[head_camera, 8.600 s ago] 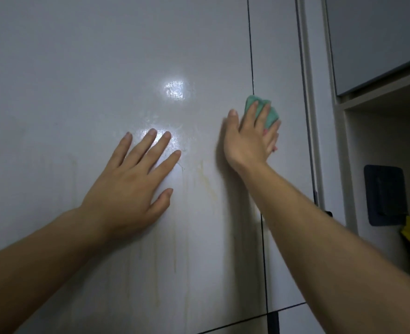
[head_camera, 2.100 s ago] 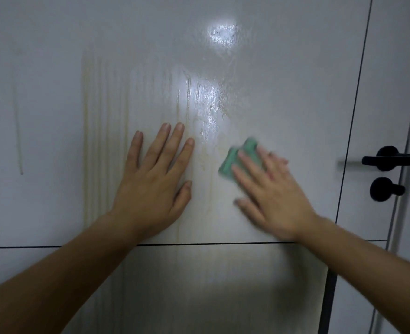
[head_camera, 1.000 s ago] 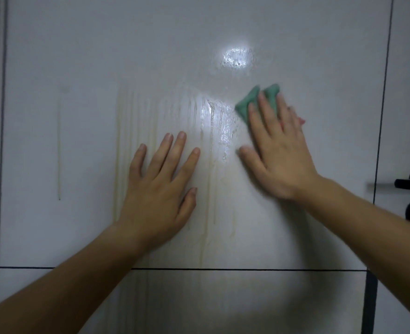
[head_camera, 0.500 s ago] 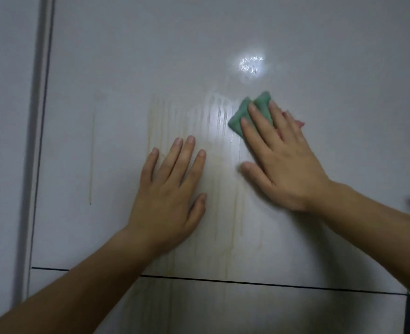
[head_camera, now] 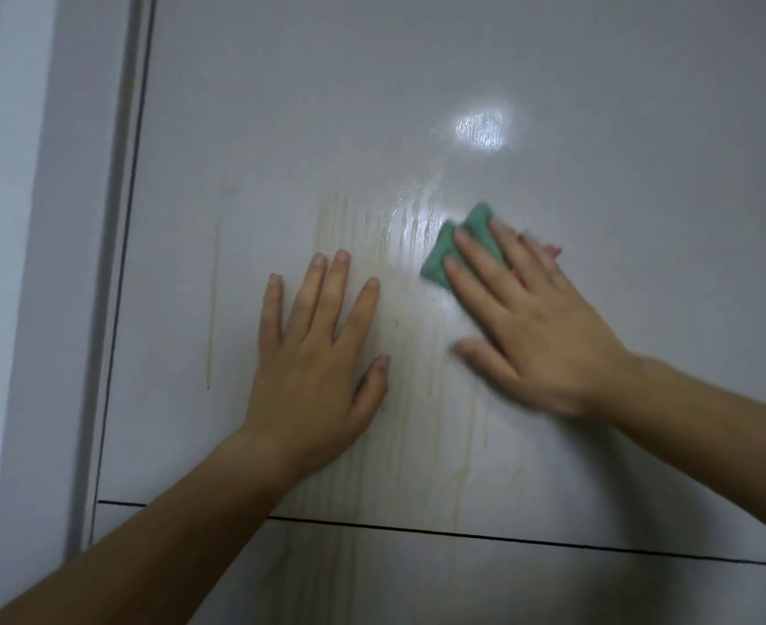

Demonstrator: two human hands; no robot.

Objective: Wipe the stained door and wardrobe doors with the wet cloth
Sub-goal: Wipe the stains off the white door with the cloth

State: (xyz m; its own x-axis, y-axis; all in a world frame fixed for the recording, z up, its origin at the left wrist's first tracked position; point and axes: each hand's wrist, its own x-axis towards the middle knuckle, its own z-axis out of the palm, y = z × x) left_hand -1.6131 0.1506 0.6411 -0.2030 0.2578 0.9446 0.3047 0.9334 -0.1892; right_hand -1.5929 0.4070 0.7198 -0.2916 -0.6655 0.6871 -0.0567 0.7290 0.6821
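Left hand point(head_camera: 316, 349): laid flat on the door panel point(head_camera: 597, 106), fingers straight and spread
Right hand point(head_camera: 530, 327): blurred; straight fingers pressed onto the green cloth point(head_camera: 451, 250)
Cloth: folded, held flat against the panel beside yellowish drip streaks point(head_camera: 349, 227)

Dim scene, glare point(head_camera: 482, 130) on door point(head_camera: 642, 263), right hand point(head_camera: 548, 340) blurred

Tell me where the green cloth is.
Head view: the green cloth is pressed to the door right of centre, under the right hand, beside the yellowish streaks.
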